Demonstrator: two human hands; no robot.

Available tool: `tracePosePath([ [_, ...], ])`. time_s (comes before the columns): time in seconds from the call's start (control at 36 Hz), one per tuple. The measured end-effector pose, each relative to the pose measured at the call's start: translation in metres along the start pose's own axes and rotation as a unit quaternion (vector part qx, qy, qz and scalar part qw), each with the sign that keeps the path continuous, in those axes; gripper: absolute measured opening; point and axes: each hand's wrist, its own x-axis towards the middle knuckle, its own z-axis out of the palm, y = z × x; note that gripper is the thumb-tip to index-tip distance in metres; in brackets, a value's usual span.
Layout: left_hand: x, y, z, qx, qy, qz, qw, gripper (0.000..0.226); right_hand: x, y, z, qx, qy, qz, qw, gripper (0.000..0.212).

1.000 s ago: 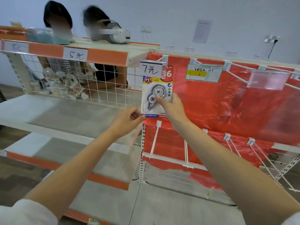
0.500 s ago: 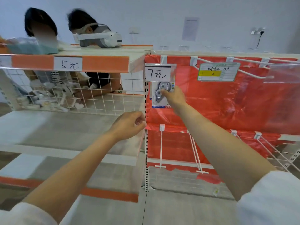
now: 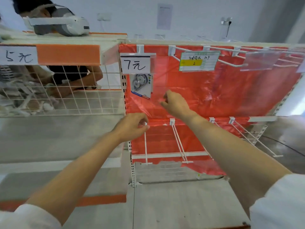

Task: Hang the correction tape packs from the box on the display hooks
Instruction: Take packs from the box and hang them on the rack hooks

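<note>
I see a white metal display rack (image 3: 130, 146) backed with red plastic sheeting (image 3: 231, 96). One blister-carded correction tape pack (image 3: 142, 85) hangs from its top-left white wire hook (image 3: 140, 48), behind a clear price tag holder marked "7元" (image 3: 135, 64). More white wire hooks (image 3: 179, 142) jut from the lower rail, bare.

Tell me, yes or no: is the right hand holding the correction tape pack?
No. The right hand is below and to the right of the pack, which hangs under the 7 price tag, apart from the fingers.
</note>
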Motion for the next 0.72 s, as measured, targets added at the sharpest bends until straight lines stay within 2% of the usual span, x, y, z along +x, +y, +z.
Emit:
tracePosePath([
  [0.22, 0.038, 0.053, 0.062, -0.034, -0.053, 0.080, 0.995, 0.015, -0.039, 0.083, -0.035, -0.177, -0.054, -0.032, 0.982, 0.032],
  [0.33, 0.055, 0.090, 0.094, -0.010, -0.086, 0.129, 0.988, 0.019, -0.066, 0.130, -0.061, -0.240, -0.080, -0.018, 0.967, 0.034],
  [0.58, 0.085, 0.191, 0.166, 0.111, -0.151, 0.230, 0.955, 0.031, -0.117, 0.241, -0.117, -0.229, -0.102, 0.078, 0.965, 0.036],
  [0.72, 0.097, 0.253, 0.214, 0.126, -0.177, 0.268, 0.939, 0.034, -0.152, 0.306, -0.130, -0.184, -0.111, 0.133, 0.968, 0.039],
])
